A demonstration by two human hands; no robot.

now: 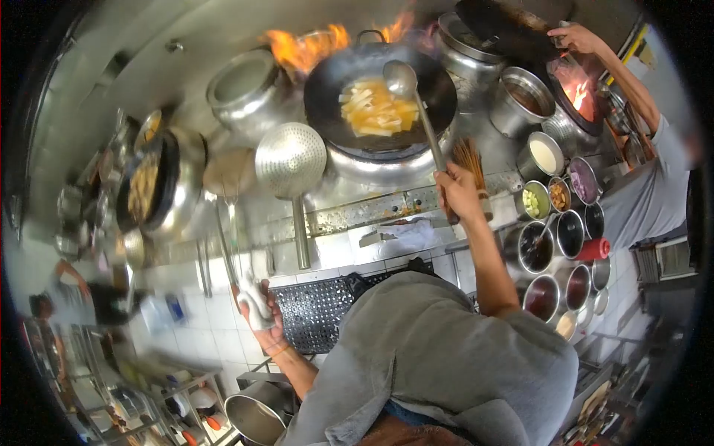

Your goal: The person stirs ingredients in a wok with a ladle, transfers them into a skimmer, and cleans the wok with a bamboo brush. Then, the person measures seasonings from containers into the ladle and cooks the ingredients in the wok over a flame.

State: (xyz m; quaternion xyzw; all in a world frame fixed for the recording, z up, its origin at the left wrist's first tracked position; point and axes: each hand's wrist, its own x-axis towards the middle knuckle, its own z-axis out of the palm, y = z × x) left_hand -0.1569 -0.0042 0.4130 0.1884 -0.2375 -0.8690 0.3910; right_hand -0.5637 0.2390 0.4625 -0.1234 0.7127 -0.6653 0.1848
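Observation:
My right hand (pixel 459 195) is wrapped round the handle of a metal ladle (pixel 401 78), whose bowl hangs over the right part of a black wok (pixel 327 100). Pale strips of food (pixel 379 111) lie in yellowish liquid in that wok, and flames (pixel 309 48) rise behind its rim. Below, at the left, my left hand (pixel 269 331) grips a bunched white cloth (pixel 257 303), away from the stove. A perforated skimmer (pixel 291 160) rests to the left of the wok, its handle toward me. Beside my right hand stands a bamboo brush (pixel 468 157).
Several pots of sauces and ingredients (pixel 535 245) stand at the right. Behind them another person's hand (pixel 576 37) holds a tilted wok (pixel 509 26) near a lit burner (pixel 579 89). A second wok with food (pixel 145 186) sits at the left. A black mat (pixel 309 312) covers the floor.

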